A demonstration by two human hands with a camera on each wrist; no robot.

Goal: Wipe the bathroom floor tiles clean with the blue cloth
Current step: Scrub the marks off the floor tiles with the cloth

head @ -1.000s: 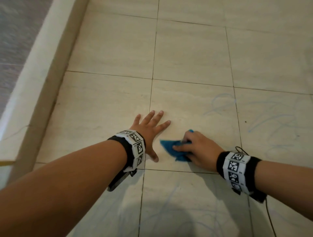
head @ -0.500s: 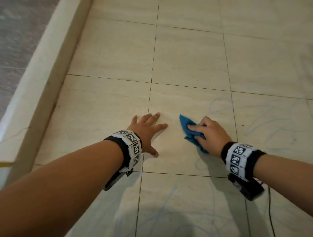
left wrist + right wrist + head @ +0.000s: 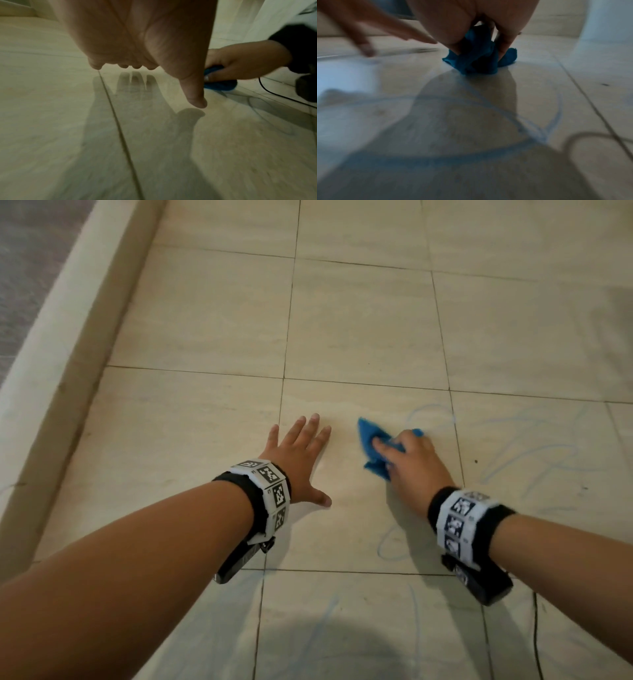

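Blue cloth (image 3: 371,448): crumpled, lying on a beige floor tile (image 3: 356,508), in the far half of the tile, under the right hand.
Right hand (image 3: 411,462): fingers curled around the cloth, pressing it on the floor.
Left hand (image 3: 298,455): fingers straight and spread, thumb out to the side, fingertips on the floor, just beside the cloth, holding nothing.
Blue scribbles (image 3: 534,453): thin lines on the tiles to the right of the cloth and nearer to the person.
Curb (image 3: 78,337): raised beige edge along the left of the floor.

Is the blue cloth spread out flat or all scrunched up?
Scrunched up. The blue cloth is bunched into folds under the right hand, whose fingers curl round it on the floor tiles.
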